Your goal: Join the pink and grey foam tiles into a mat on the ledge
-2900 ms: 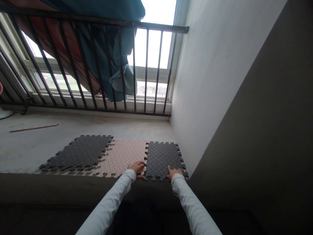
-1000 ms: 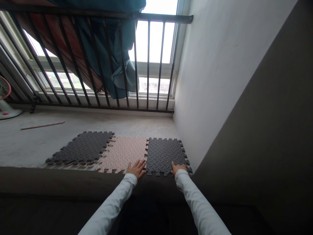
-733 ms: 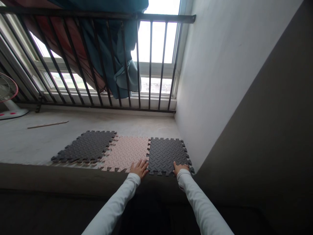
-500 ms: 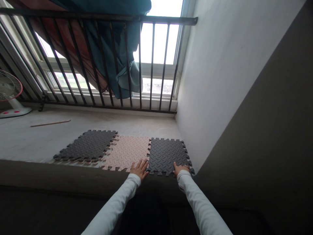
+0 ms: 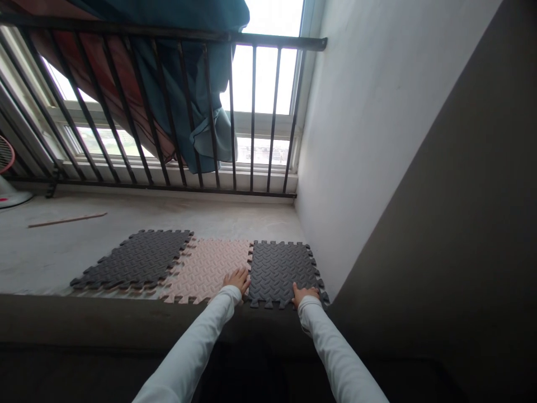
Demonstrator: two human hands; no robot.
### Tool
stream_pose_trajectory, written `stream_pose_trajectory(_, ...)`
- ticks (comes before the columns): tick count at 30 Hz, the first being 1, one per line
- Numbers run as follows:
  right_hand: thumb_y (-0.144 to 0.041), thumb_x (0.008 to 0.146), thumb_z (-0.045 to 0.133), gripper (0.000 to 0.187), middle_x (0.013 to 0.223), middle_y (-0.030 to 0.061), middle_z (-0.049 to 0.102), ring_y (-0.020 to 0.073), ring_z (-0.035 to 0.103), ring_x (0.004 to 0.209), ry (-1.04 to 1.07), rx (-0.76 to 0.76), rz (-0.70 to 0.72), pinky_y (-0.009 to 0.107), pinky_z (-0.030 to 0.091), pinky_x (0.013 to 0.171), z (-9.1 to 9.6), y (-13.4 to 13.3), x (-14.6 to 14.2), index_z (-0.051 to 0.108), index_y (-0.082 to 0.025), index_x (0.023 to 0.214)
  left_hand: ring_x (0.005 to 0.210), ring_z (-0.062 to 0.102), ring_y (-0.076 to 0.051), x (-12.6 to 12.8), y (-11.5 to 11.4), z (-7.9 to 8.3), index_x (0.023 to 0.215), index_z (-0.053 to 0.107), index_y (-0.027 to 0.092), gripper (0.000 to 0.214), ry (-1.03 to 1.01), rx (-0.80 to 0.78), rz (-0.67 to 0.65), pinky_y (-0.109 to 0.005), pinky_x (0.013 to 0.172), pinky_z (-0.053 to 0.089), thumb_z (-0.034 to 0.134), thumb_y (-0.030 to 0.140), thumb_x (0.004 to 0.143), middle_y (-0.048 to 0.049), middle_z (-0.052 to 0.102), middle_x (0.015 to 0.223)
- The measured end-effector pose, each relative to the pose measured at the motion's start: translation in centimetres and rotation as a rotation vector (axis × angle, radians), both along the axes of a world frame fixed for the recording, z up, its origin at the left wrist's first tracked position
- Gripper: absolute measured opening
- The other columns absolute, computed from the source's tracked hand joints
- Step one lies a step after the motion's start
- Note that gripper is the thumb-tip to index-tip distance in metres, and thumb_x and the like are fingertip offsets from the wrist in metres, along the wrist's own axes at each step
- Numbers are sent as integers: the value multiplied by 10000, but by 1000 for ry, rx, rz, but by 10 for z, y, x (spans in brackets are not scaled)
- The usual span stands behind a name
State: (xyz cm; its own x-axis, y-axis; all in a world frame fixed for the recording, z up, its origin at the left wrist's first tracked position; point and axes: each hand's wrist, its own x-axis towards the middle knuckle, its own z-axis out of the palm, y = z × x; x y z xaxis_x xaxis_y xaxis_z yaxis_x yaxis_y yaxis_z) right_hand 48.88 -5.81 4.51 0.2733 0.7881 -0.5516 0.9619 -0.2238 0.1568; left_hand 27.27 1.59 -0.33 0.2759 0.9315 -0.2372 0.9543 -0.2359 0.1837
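Three foam puzzle mats with toothed edges lie in a row on a pale ledge. My left hand rests flat, fingers extended, on the lower right corner of the pink mat, by its seam with the right-hand dark grey mat. On that grey mat's lower right part lies my right hand, thumb apart from the other fingers, whose tips are hard to see. The grey and pink mats sit edge to edge. Another dark grey mat is at the left, overlapping pinkish foam along its front edge.
A white wall rises close on the right. Behind the ledge stands a black railing, with a blue and red cloth hanging at the window. A thin stick and part of a fan are at the left.
The view has shifted, so mats, railing and fan appear further left and slightly lower. My left hand sits slightly further up the pink mat; my right hand stays on the grey mat.
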Motion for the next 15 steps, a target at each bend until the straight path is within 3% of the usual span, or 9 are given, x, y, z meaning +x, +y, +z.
stream_pose_trajectory(5, -364, 788, 434, 619, 1255, 174, 446, 317, 341, 1196, 14, 7, -4, 535, 254, 930, 1, 1, 0, 193, -216, 1339, 1293, 159, -200, 8, 17, 0, 1309, 274, 283, 515, 24, -38, 16, -518, 1018, 158, 210, 393, 810, 24, 186, 1421)
stream_pose_trajectory(11, -342, 789, 440, 627, 1265, 171, 436, 326, 334, 1198, 18, -14, -4, 539, 271, 916, 7, -1, -3, 177, -207, 1342, 1301, 122, -183, 9, 12, -1, 1322, 242, 268, 529, 28, -38, 12, -501, 1028, 126, 206, 398, 810, 32, 133, 1432)
stream_pose_trajectory(15, -339, 785, 452, 623, 1240, 190, 456, 324, 360, 1181, 35, 7, 16, 544, 282, 904, 5, 0, -2, 203, -189, 1336, 1269, 211, -197, 12, 13, 4, 1264, 354, 266, 501, 23, 8, 20, -491, 994, 209, 264, 424, 797, 2, 262, 1402)
